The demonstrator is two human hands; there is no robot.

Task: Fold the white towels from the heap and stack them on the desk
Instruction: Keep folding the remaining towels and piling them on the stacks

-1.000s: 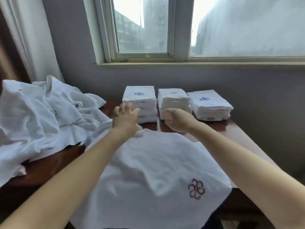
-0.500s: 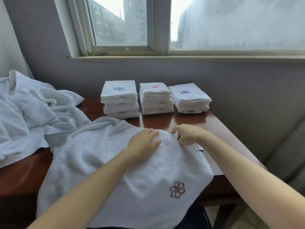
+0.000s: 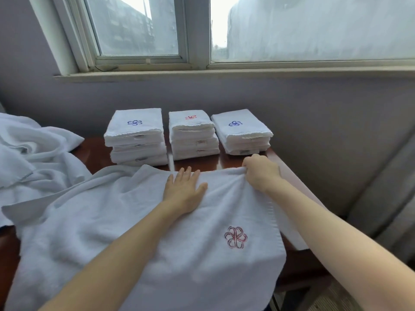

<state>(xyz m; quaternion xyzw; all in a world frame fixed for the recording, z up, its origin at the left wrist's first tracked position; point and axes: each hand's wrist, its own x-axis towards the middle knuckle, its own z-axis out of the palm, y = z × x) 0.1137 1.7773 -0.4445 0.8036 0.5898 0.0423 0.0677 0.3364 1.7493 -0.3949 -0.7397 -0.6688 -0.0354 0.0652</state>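
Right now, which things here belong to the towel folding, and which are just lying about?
In the job: spread towel, left hand flat on it, right hand pinching its far edge; towel heap; three folded stacks; desk.
Lying about: window, grey seat.

Spread towel (image 3: 134,232): white terry with a red flower emblem near its right edge. It is lying open and rumpled over the near half of the desk (image 3: 94,151), its near end is hanging over the front edge, and its far right corner is bunching up off the wood.

Heap (image 3: 33,158): crumpled white towels, piling at the desk's left edge and touching the spread towel.

Left stack (image 3: 134,135), middle stack (image 3: 193,135), right stack (image 3: 241,133): folded white towels, standing in a row along the desk's far edge, just beside one another. The outer two are showing blue flower emblems on top, the middle one red.
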